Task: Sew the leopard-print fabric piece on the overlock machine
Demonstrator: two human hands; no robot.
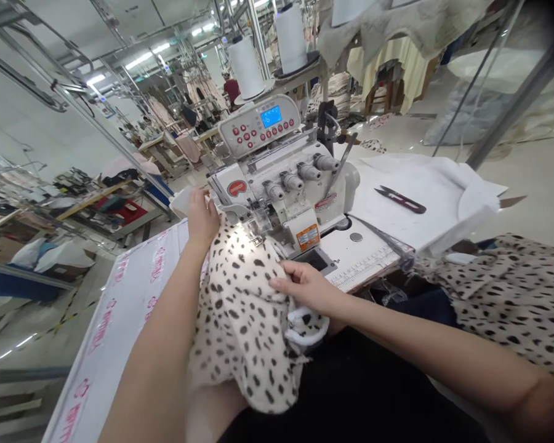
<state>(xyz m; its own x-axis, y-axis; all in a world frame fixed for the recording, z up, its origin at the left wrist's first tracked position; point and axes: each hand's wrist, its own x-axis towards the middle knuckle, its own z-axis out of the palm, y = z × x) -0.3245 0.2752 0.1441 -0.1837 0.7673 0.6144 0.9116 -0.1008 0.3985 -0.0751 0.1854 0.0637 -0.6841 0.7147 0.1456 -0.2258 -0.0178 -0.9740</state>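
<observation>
Head view, left hand: the left hand [202,216] lies flat on the spotted fabric [240,307] just left of the needle area, fingers stretched out and closed round nothing, palm pressing down.
Head view, right hand: the right hand [305,284] sits at the fabric's right edge, fingers curled and pinching the cloth, in front of the machine's base.
Fabric: cream with dark spots, its top edge up under the presser area of the overlock machine [284,184], the rest hanging down over the table edge between the two forearms.
Machine: white, four tension knobs [300,175] in a row across its front, a control panel [258,126] with red buttons and a blue screen on top.
Thread: two big white cones [268,55] stand behind the panel.
Table: white work surface [133,289] with pink print at the left, a printed ruler [364,267] at the right front edge.
Right of machine: thread snips [401,200] lie on white cloth [425,184], well apart from both hands.
Far right: more spotted fabric piled [508,295] beside the right arm.
Background: a person in a red top [231,88] at a distant station.
</observation>
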